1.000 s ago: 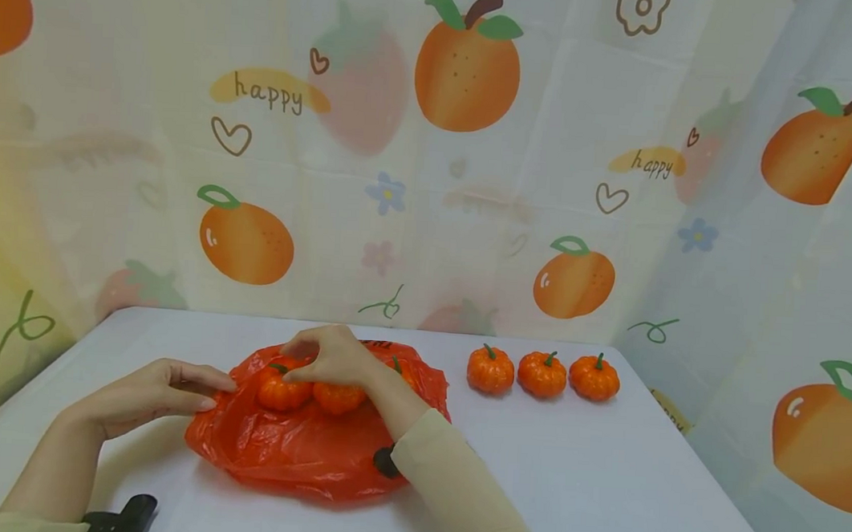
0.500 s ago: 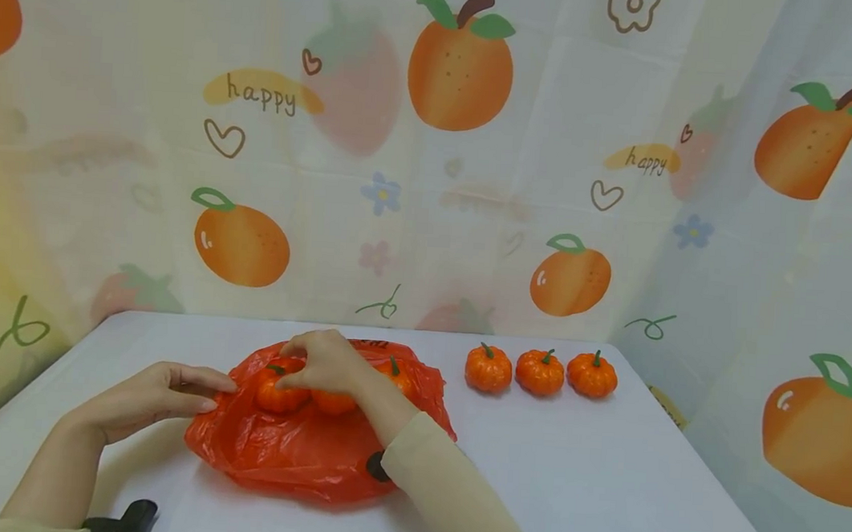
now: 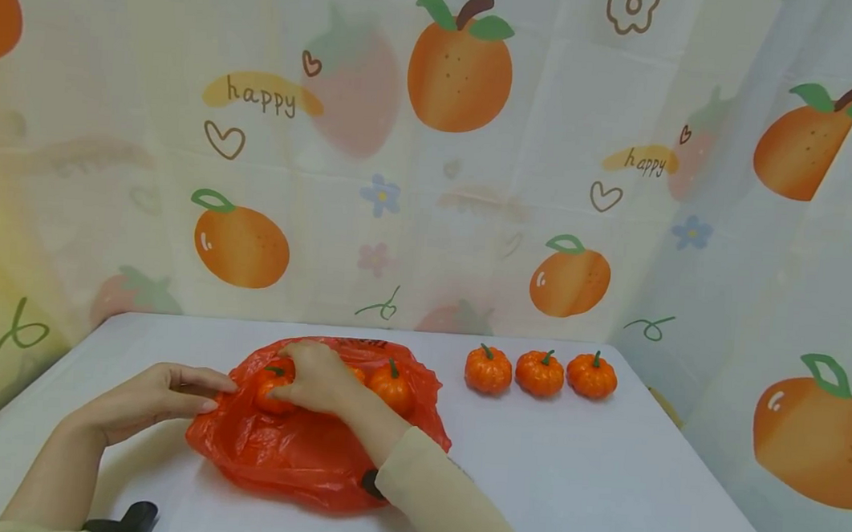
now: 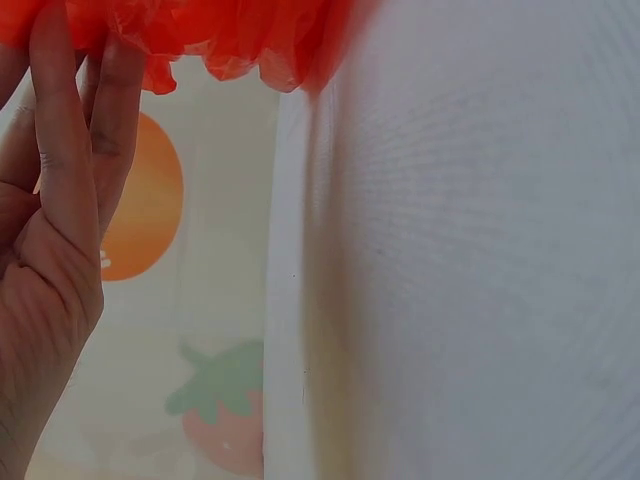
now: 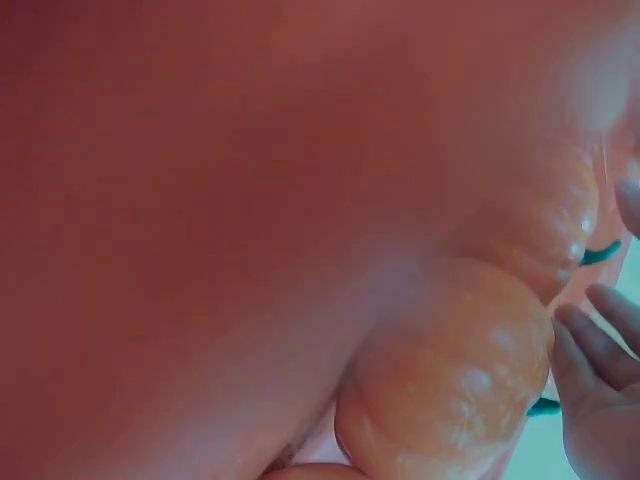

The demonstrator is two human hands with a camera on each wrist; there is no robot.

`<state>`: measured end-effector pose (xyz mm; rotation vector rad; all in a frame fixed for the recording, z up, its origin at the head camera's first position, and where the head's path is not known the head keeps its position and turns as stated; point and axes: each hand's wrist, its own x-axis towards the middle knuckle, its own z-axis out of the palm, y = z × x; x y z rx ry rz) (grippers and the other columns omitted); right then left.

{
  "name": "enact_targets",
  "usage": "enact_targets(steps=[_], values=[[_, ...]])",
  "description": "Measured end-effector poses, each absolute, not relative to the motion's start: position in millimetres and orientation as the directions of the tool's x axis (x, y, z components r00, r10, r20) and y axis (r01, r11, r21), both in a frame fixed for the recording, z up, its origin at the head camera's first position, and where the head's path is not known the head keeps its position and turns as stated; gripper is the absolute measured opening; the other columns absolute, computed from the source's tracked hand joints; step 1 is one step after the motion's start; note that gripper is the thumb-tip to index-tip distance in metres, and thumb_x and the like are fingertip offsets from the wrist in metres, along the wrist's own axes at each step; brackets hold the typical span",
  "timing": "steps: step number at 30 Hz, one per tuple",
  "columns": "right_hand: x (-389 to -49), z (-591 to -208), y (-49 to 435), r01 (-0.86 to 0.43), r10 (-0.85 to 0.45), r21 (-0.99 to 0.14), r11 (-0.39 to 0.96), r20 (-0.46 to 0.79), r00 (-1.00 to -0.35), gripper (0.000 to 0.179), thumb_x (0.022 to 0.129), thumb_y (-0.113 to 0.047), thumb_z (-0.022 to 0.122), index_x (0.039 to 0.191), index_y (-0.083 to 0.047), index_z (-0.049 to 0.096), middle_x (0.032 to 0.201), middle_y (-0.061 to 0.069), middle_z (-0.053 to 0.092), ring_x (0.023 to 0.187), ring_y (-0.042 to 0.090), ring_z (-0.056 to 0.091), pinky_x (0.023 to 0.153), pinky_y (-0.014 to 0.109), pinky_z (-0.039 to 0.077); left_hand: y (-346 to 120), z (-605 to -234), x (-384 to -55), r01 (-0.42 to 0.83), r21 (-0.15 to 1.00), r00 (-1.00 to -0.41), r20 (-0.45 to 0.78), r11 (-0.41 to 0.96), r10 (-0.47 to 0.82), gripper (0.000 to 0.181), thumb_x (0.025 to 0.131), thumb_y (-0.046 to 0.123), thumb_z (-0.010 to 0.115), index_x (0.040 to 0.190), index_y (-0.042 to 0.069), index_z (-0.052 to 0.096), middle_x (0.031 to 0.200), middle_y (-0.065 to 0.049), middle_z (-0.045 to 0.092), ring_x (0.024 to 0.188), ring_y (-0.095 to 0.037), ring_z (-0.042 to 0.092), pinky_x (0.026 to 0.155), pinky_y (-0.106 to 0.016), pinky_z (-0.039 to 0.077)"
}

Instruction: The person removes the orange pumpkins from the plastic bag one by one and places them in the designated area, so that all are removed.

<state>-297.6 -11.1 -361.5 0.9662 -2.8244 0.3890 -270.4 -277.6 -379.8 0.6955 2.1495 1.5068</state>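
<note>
A red plastic bag [image 3: 293, 448] lies spread with its mouth turned up on the white table. My left hand [image 3: 152, 395] pinches the bag's left edge between thumb and fingers; the left wrist view shows those fingers against the crinkled red plastic [image 4: 230, 35]. Inside the bag sit small orange pumpkins with green stems. My right hand [image 3: 322, 379] reaches in from the right, its thumb and fingers around the left pumpkin [image 3: 266, 386]. That hand mostly covers a middle pumpkin [image 5: 440, 370]. The right pumpkin [image 3: 394, 391] shows beside the wrist.
Three more orange pumpkins stand in a row at the table's back right: one near the bag [image 3: 489, 371], one in the middle [image 3: 540, 375], one outermost [image 3: 592, 377]. Behind the table [image 3: 588, 475] hangs a fruit-print curtain [image 3: 458, 203].
My right hand has sunk lower into the bag, covering more of the middle pumpkin. The right pumpkin shows more fully. My left hand keeps its place at the bag's edge.
</note>
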Motion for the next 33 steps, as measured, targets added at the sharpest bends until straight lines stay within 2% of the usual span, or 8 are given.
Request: enact_targets(steps=[4, 8, 15, 25, 33], values=[[-295.4, -365.5, -12.6, -0.58, -0.546, -0.277, 0.766, 0.198, -0.814, 0.062, 0.083, -0.048, 0.075, 0.133, -0.015, 0.059, 0.128, -0.005, 0.066, 0.118, 0.01, 0.061, 0.106, 0.025, 0.047, -277.9, -380.0, -270.6, 0.158, 0.946, -0.785, -0.053, 0.282, 0.618, 0.036, 0.1, 0.009, 0.052, 0.132, -0.003, 0.058, 0.122, 0.016, 0.07, 0.111, 0.003, 0.063, 0.091, -0.021, 0.054], [-294.4, -369.3, -13.2, -0.549, -0.52, -0.306, 0.778, 0.178, -0.836, 0.065, 0.083, -0.048, 0.076, 0.136, -0.016, 0.057, 0.132, -0.005, 0.064, 0.121, 0.011, 0.058, 0.108, 0.026, 0.046, -277.8, -379.9, -269.6, 0.154, 0.945, -0.786, -0.059, 0.288, 0.615, 0.036, 0.1, 0.01, 0.052, 0.132, -0.003, 0.058, 0.123, 0.016, 0.07, 0.112, 0.003, 0.062, 0.091, -0.021, 0.053], [-295.3, -370.9, -12.4, -0.55, -0.522, -0.267, 0.791, 0.174, -0.835, 0.064, 0.082, -0.045, 0.078, 0.135, -0.016, 0.058, 0.132, -0.004, 0.064, 0.123, 0.012, 0.058, 0.11, 0.027, 0.045, -277.6, -378.8, -268.7, 0.145, 0.949, -0.782, -0.063, 0.279, 0.62, 0.036, 0.1, 0.01, 0.052, 0.133, -0.002, 0.058, 0.123, 0.017, 0.069, 0.112, 0.003, 0.062, 0.091, -0.02, 0.053], [-295.7, -370.6, -12.3, -0.573, -0.547, -0.197, 0.795, 0.173, -0.819, 0.059, 0.078, -0.043, 0.081, 0.128, -0.017, 0.062, 0.119, -0.007, 0.07, 0.113, 0.011, 0.059, 0.106, 0.024, 0.045, -276.0, -377.6, -270.1, 0.141, 0.943, -0.787, -0.079, 0.302, 0.612, 0.037, 0.1, 0.012, 0.052, 0.133, -0.002, 0.058, 0.123, 0.018, 0.069, 0.112, 0.004, 0.062, 0.091, -0.022, 0.054], [-293.8, -371.0, -11.6, -0.566, -0.546, -0.187, 0.803, 0.147, -0.824, 0.066, 0.079, -0.046, 0.08, 0.134, -0.018, 0.058, 0.132, -0.004, 0.062, 0.124, 0.013, 0.054, 0.111, 0.026, 0.044, -276.4, -377.6, -270.3, 0.145, 0.944, -0.784, -0.074, 0.298, 0.616, 0.036, 0.1, 0.011, 0.052, 0.133, -0.003, 0.058, 0.123, 0.018, 0.069, 0.112, 0.003, 0.062, 0.091, -0.022, 0.054]])
